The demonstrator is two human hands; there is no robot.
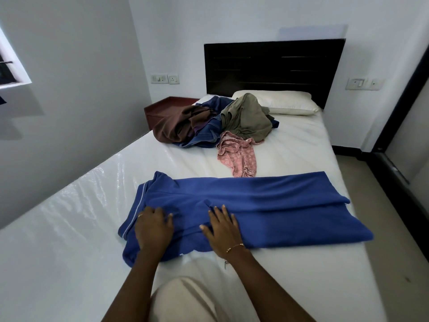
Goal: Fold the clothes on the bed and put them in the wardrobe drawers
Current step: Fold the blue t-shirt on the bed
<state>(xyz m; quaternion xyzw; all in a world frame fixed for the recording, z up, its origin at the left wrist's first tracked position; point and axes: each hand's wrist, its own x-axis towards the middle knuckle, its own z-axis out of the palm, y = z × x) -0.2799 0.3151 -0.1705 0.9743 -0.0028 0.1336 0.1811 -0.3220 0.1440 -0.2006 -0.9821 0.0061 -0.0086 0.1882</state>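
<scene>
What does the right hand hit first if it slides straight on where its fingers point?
The right hand crosses more blue garment, then bare sheet; likely the pink garment next, though depth is unclear.

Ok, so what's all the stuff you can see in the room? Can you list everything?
blue garment: one, blue, spread across the near bed
pink garment: one, pink, mid bed
clothes pile: one, brown, denim blue and olive, near the pillow
pillow: one, cream, at the headboard
bed: one, white
headboard: one, dark
bedside table: one, reddish brown, left of bed
wall switches: two sets, white, either side of headboard
left hand: flat on blue garment
right hand: flat on blue garment
</scene>
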